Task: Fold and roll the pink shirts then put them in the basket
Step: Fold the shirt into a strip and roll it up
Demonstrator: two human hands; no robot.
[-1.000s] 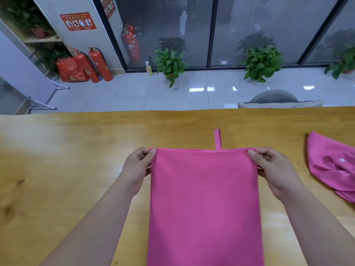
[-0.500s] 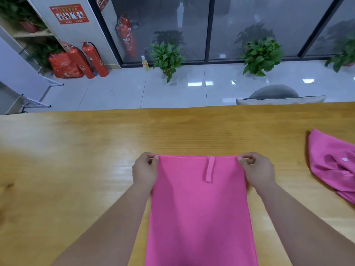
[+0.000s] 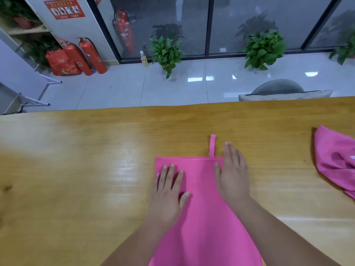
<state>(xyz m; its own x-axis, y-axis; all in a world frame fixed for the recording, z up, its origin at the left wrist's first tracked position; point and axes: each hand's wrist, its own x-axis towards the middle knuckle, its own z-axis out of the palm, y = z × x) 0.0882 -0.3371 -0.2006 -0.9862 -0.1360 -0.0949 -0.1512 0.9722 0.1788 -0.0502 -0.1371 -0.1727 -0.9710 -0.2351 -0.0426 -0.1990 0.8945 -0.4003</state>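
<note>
The folded pink shirt point(image 3: 203, 217) lies flat on the wooden counter point(image 3: 86, 169) as a long smooth panel. Its far hem is straight, and a narrow loop point(image 3: 212, 145) pokes out past that hem. The left grip point(image 3: 167, 196) lies spread and palm down on the shirt's far left corner, fingers straight. The right grip point(image 3: 233, 175) is flat too, fingers close together over the far right corner, with the fingertips reaching beyond the hem just right of the loop. Neither pinches any cloth. The fabric looks thin, light and limp, with no stiffness of its own, and it will probably slide a little on the glossy wood. The best hold is likely at the two far corners, thumbs under the hem, so the roll starts even. The loop may need tucking in or it could bunch the first turn. A second pink shirt point(image 3: 336, 162) lies crumpled well to the right of the folded one, not touching it and seemingly clear of the roll's path. No basket is in view. Beyond the shirt's far end, off the counter, are a grey chair point(image 3: 278, 89), potted plants point(image 3: 167, 52) and red fire extinguishers point(image 3: 90, 56).
</note>
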